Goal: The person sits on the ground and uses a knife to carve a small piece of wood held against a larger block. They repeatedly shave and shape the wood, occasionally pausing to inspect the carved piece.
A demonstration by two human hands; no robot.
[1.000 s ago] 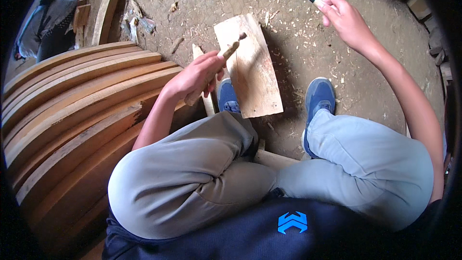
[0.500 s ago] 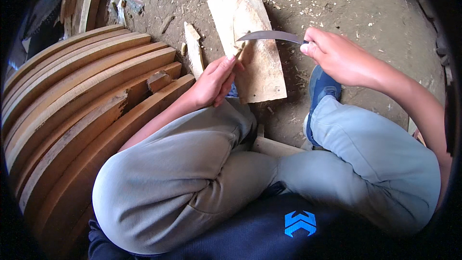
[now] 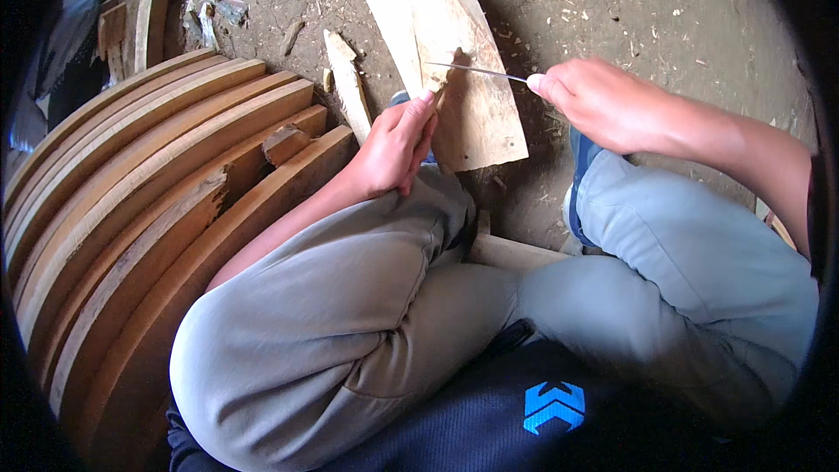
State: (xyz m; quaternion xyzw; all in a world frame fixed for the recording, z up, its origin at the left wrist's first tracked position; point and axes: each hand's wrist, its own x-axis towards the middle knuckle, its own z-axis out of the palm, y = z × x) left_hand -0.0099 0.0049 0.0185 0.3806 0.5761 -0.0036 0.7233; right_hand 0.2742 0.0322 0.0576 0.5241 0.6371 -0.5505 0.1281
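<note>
Fingers curled closed around a short wooden stick (image 3: 436,79), a person's left hand (image 3: 398,147) grips it near the centre of the frame, the thumb pressed along its upper part and the pale tip poking out above. To the right, the right hand (image 3: 605,105) is clenched on a knife (image 3: 489,72), its handle hidden in the fist and its thin blade reaching leftward, seen almost edge-on, to just above the stick's tip; whether steel and wood touch cannot be told. Behind both, in the upper centre, a pale wooden block (image 3: 489,127) stands tilted slightly to the left, its broad face toward the viewer. A pointed wood scrap (image 3: 348,86) lies just left of the block on an earthen floor (image 3: 559,4) scattered with light chips, thickest toward the upper right. Curved boards (image 3: 175,175), stacked side by side, fill the left of the frame. Across the lower half spread the person's knees in grey trousers (image 3: 306,323), a pale wooden bar (image 3: 516,253) visible between the legs, with a blue shoe partly showing at right. A dark shirt (image 3: 437,424) bearing a bright blue emblem (image 3: 554,407) lines the bottom edge.
</note>
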